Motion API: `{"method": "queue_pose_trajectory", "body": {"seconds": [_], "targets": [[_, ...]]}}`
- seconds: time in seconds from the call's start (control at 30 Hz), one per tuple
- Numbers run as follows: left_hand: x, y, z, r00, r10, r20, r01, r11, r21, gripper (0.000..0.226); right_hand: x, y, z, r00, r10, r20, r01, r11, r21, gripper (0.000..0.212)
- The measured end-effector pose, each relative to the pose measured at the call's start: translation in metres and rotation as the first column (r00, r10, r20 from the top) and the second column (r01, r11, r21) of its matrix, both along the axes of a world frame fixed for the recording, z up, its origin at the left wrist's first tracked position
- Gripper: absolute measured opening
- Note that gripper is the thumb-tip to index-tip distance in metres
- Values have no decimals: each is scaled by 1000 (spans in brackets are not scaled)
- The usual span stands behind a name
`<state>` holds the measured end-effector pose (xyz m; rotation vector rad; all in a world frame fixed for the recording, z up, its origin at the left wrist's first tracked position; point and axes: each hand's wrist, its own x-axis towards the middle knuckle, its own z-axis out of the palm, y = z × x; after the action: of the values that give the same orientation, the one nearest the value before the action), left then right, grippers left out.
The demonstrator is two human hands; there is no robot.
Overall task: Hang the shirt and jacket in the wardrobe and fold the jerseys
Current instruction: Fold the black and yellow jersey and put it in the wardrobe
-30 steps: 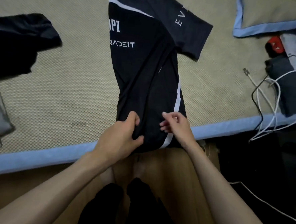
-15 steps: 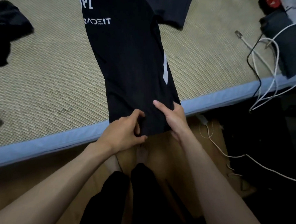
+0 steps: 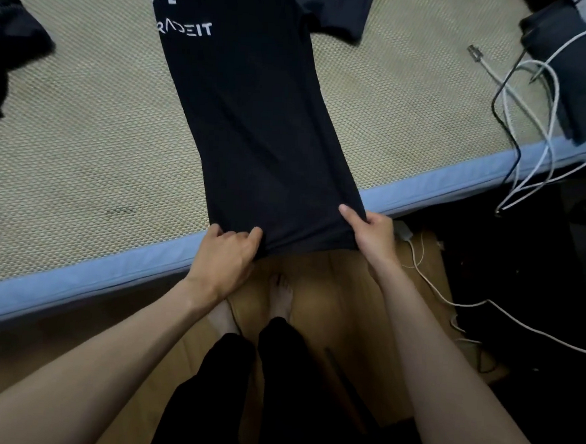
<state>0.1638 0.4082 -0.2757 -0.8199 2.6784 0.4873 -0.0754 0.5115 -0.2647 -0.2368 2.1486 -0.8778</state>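
Observation:
A black jersey point(image 3: 257, 110) with white lettering lies lengthwise on the bed, folded into a long narrow strip; its hem hangs over the bed's blue edge. My left hand point(image 3: 224, 255) pinches the hem's left corner. My right hand point(image 3: 370, 230) grips the hem's right corner, thumb on top. One sleeve point(image 3: 335, 11) sticks out at the top right. The collar end is out of frame.
The bed point(image 3: 85, 123) has a woven beige mat and a blue border. Another dark garment point(image 3: 7, 46) lies at the far left. White and black cables point(image 3: 531, 109) and a dark folded cloth point(image 3: 582, 74) sit at the right. Below are wooden floor and my feet.
My hands have moved apart along the hem, stretching it flat and wider. The white side stripe seen earlier is folded out of sight. The view has shifted slightly.

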Motion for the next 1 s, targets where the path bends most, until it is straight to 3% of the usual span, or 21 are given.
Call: {"method": "queue_pose_trajectory", "body": {"seconds": [0.1,0.23,0.33,0.4,0.5,0.6,0.63,0.7,0.77,0.87,1.0], "targets": [[7,6,-6,987,-90,131,95,995,-31,25,-3,3,-7,985,132,-110,-113,980,164,49],[3,6,1,928,-237,286,235,971,41,32,-15,-2,-3,959,274,-68,-238,914,328,49],[-3,-8,12,865,-208,456,64,948,310,38,-27,-13,10,888,457,39,-399,727,559,45],[1,-21,11,817,-201,541,4,940,342,40,-34,-23,24,859,512,8,-407,672,619,39],[27,-40,8,739,-207,641,-12,947,320,42,-43,-50,36,901,429,-71,-336,791,511,28],[41,-63,11,741,-168,650,-175,887,428,40,-61,-92,29,984,169,62,-177,970,168,18],[29,-78,20,774,-151,615,-234,834,499,34,-70,-108,22,977,51,208,-60,997,38,21],[-16,-123,32,874,17,485,-336,742,580,17,-89,-143,9,858,-101,503,194,972,-136,35],[-82,-179,40,920,299,254,-389,779,491,12,-108,-183,-4,709,-132,692,387,894,-226,49],[-173,-262,26,890,438,-123,-398,880,260,27,-130,-247,-19,535,-125,836,571,782,-249,61],[-258,-345,0,855,455,-249,-468,884,11,54,-142,-316,-22,404,-201,893,701,695,-160,79]]}}
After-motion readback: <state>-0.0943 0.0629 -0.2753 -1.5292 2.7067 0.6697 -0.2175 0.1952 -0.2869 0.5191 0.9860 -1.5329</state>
